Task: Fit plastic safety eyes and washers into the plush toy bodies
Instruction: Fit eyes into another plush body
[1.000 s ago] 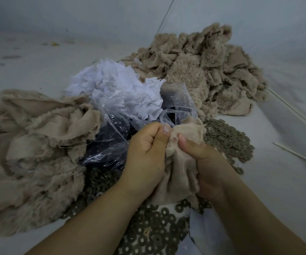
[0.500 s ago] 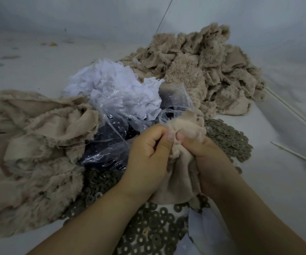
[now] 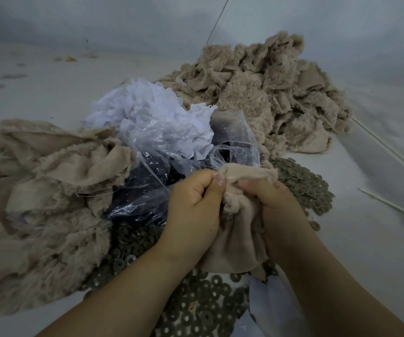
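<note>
- Both hands gripped one plush body (image 3: 235,229) between them, near the middle of the table (image 3: 371,239).
- Left hand (image 3: 193,210) pinched its upper edge; right hand (image 3: 276,210) clenched the right side.
- Washers (image 3: 303,186) lay just right, nearest the right hand.

Head view looks forward and down, close over the white table (image 3: 366,239).

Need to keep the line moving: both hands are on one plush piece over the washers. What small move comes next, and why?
Probably press the thumbs together at the top fold to seat the part. The left hand and right hand both grip the beige plush body, thumbs meeting near its upper edge. No eye or washer shows between them, so whether one is seated cannot be told. Loose washers lie close by.
</note>
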`<state>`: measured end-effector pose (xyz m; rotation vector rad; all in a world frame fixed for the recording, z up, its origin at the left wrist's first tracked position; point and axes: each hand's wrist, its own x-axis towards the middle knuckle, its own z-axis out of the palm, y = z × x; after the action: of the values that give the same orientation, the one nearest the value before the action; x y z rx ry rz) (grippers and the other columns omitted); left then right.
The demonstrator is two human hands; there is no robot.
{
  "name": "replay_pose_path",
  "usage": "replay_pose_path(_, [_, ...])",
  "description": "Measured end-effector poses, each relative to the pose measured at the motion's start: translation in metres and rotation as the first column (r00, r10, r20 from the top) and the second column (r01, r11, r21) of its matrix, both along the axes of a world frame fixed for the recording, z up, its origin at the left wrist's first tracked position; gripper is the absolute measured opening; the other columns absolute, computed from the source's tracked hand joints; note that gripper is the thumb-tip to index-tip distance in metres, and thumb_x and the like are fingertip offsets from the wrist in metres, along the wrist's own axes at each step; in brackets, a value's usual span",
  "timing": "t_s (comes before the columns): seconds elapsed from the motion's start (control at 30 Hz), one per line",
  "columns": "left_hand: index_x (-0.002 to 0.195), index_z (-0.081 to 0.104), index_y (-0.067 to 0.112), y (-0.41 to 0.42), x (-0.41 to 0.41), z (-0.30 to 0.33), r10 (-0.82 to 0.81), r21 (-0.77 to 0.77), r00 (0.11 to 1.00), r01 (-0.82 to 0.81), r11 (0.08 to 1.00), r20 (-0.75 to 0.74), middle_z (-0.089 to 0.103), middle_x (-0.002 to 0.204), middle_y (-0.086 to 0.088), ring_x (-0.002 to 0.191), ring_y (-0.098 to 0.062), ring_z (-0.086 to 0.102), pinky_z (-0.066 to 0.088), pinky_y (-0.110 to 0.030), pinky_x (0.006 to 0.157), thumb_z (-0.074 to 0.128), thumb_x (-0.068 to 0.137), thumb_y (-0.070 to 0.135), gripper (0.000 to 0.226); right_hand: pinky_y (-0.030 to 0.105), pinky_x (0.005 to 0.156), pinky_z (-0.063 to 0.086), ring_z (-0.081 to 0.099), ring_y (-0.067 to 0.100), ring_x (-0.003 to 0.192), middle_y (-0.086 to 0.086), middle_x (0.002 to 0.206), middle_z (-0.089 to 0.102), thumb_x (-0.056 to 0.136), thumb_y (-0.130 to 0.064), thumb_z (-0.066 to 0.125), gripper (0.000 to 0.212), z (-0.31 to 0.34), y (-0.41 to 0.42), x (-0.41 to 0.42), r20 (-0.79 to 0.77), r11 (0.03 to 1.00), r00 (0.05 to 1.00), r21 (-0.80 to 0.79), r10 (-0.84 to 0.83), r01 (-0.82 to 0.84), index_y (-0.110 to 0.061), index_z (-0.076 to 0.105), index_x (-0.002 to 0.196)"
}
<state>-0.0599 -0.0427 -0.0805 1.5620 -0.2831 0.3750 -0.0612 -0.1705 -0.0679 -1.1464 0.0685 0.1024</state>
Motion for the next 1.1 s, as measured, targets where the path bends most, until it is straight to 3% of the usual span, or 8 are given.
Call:
replay_pose_path(0.13, [0.07,0.051,-0.011,-0.0011,-0.0021,0.0022,0.006,0.017,0.999,-0.007,1.0,0.042,0.051,0.065,-0.023,0.059,-0.034,0.046,0.043,-0.045,0.055,0.048,0.095,0.02,0.039,0.03,0.066,0.06,0.075,0.031,0.083,0.026,0.094,0.074,0.078,-0.031,0.073,0.037,0.001,-0.0005,-0.0019,0.03,0.999,1.0,-0.034,0.008,-0.007,0.001,0.075,0.095])
replay_pose_path(0.27, [0.069,0.048,-0.008,-0.0035,-0.003,-0.0005,0.009,-0.016,0.999,-0.008,1.0,0.038,0.046,0.061,-0.009,0.056,-0.012,0.041,0.04,-0.028,0.052,0.048,0.1,0.01,0.036,0.034,0.073,0.061,0.074,0.032,0.089,0.027,0.099,0.073,0.081,-0.026,0.067,0.029,0.0008,0.0026,-0.0026,-0.041,0.987,0.995,0.135,0.09,-0.084,-0.002,0.078,0.093])
replay_pose_path(0.43, [0.069,0.046,-0.01,-0.0062,-0.0049,0.0001,-0.012,-0.066,0.999,0.014,0.998,0.034,0.045,0.061,-0.002,0.058,-0.005,0.042,0.039,-0.021,0.052,0.046,0.1,0.007,0.035,0.039,0.08,0.061,0.071,0.035,0.101,0.031,0.112,0.069,0.084,-0.023,0.066,0.043,0.0027,0.0066,-0.003,-0.151,0.941,0.972,0.314,0.18,-0.126,0.008,0.068,0.114])
replay_pose_path(0.57, [0.07,0.047,-0.011,-0.0062,-0.0055,0.0031,-0.009,-0.074,0.999,0.013,0.997,0.05,0.046,0.065,-0.017,0.059,-0.018,0.041,0.039,-0.034,0.055,0.045,0.097,0.013,0.036,0.037,0.075,0.062,0.073,0.032,0.092,0.026,0.103,0.072,0.085,-0.018,0.063,0.035,0.005,0.0073,-0.0038,-0.144,0.934,0.975,0.341,0.168,-0.111,0.005,0.068,0.111])
replay_pose_path(0.67, [0.072,0.05,-0.012,-0.0051,-0.0049,0.0034,-0.008,-0.082,0.999,0.012,0.997,0.046,0.047,0.069,-0.022,0.062,-0.032,0.042,0.04,-0.043,0.058,0.046,0.097,0.013,0.036,0.039,0.08,0.062,0.072,0.033,0.098,0.026,0.109,0.071,0.085,-0.016,0.063,0.039,0.0062,0.0063,-0.0038,-0.145,0.943,0.977,0.317,0.155,-0.102,0.006,0.066,0.117])
replay_pose_path(0.87, [0.073,0.05,-0.012,-0.0038,-0.0035,0.0017,-0.022,-0.103,0.999,0.024,0.994,0.023,0.047,0.071,-0.026,0.062,-0.035,0.042,0.04,-0.049,0.059,0.047,0.096,0.015,0.036,0.04,0.082,0.062,0.072,0.033,0.097,0.027,0.109,0.071,0.09,-0.014,0.058,0.035,0.0077,0.0053,-0.0037,-0.135,0.948,0.978,0.298,0.16,-0.114,0.006,0.065,0.118])
replay_pose_path(0.97, [0.072,0.05,-0.011,-0.0042,-0.0032,0.0017,-0.015,-0.093,0.999,0.018,0.995,0.033,0.047,0.069,-0.022,0.061,-0.029,0.041,0.04,-0.044,0.057,0.047,0.096,0.015,0.036,0.04,0.083,0.061,0.073,0.032,0.096,0.027,0.109,0.071,0.087,-0.014,0.059,0.034,0.0085,0.0054,-0.0037,-0.118,0.949,0.979,0.289,0.164,-0.124,0.005,0.068,0.115])
replay_pose_path(1.1, [0.069,0.051,-0.004,-0.0044,-0.0024,0.0012,0.012,-0.046,0.999,-0.009,0.999,0.046,0.047,0.063,-0.007,0.06,-0.007,0.044,0.04,-0.027,0.055,0.047,0.096,0.015,0.033,0.042,0.087,0.06,0.072,0.035,0.099,0.028,0.111,0.07,0.086,-0.015,0.058,0.036,0.0074,0.005,-0.0041,-0.109,0.959,0.98,0.251,0.164,-0.133,0.004,0.068,0.115])
